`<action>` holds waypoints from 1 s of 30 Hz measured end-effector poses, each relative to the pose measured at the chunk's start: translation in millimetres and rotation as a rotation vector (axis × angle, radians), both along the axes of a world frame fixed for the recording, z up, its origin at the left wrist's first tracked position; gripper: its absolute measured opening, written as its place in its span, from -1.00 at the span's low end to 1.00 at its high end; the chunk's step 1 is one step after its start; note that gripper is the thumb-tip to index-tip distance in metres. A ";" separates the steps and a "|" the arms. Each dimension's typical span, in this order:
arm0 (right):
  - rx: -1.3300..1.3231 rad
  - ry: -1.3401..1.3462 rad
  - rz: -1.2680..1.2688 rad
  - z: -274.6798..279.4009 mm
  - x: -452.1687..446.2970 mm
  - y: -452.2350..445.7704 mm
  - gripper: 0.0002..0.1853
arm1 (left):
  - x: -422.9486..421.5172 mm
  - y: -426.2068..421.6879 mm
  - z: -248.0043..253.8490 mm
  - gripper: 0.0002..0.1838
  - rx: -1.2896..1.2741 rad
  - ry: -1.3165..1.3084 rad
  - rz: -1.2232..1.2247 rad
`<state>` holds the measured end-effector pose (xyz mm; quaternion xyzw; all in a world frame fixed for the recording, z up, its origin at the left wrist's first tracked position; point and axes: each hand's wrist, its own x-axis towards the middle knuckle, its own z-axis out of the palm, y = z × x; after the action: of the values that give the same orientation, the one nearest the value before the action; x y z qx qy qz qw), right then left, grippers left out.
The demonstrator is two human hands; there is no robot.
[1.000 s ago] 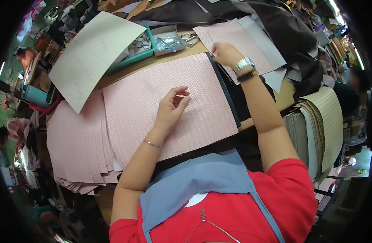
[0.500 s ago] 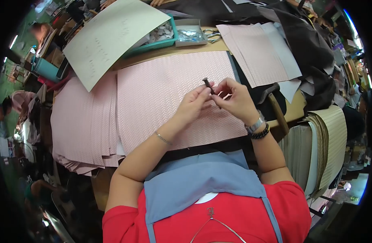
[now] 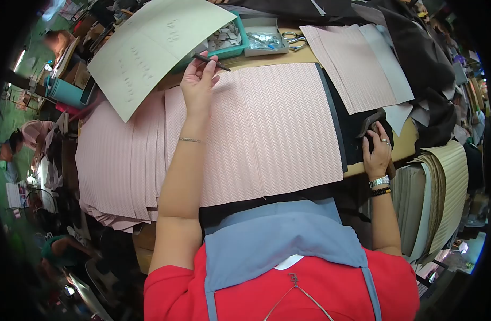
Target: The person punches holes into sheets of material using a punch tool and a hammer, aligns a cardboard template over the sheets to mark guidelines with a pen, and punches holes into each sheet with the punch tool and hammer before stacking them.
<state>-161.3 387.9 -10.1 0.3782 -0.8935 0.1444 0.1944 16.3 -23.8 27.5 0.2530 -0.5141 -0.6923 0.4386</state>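
1. One dark rod [image 3: 222, 66]: pinched in left hand's [image 3: 199, 83] grip near pink sheet's [image 3: 288, 128] far edge; long axis slants, upper left to lower right.
2. One hammer [image 3: 372, 119] under right hand [image 3: 377, 156]; grip closure unclear.
3. Bench [image 3: 407, 141]: one scissors [image 3: 295, 40].

The right hand [image 3: 377, 156] hides part of the hammer [image 3: 369, 126] — the view's top crops the pale card [image 3: 160, 51].

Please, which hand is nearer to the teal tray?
Left. The left hand is just in front of the teal tray, slightly left; the right hand is much farther, toward the right, at the hammer.
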 end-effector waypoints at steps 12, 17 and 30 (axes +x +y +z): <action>-0.052 -0.068 -0.030 3.7 -0.5 -4.4 -0.78 | -12.0 8.1 -22.7 -0.72 -0.296 -0.171 -0.022; -0.048 -0.070 -0.031 3.8 -1.1 -4.9 -0.79 | -12.8 9.7 -23.2 -0.71 -0.358 -0.195 -0.064; -0.025 -0.043 -0.022 1.2 -3.3 -2.9 -0.79 | -14.6 11.4 -22.7 -0.76 -0.412 -0.211 -0.049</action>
<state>-164.5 385.0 -8.9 0.3629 -0.8996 0.1616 0.1813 1.7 -12.4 4.9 0.2166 -0.6935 -0.5531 0.4078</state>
